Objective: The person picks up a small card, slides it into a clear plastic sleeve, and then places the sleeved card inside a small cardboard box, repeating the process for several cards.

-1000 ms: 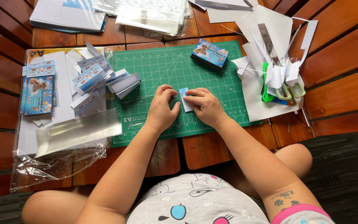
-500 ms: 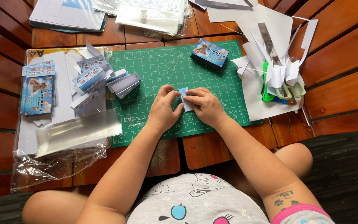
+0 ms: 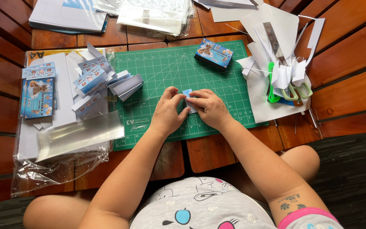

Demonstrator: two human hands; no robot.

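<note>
Slatted wooden table (image 3: 352,55), green cutting mat (image 3: 170,72) in the middle, left hand (image 3: 168,114) and right hand (image 3: 210,109) together, 2 sets of fingertips pinching small blue-white paper piece (image 3: 188,94) between them.

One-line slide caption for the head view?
Both hands, left hand and right hand, fold a small paper piece on a green cutting mat.

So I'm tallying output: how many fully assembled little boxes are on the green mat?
1: the finished blue box lies at the cutting mat's far edge. Others may hide among the flat pieces on the left.
</note>
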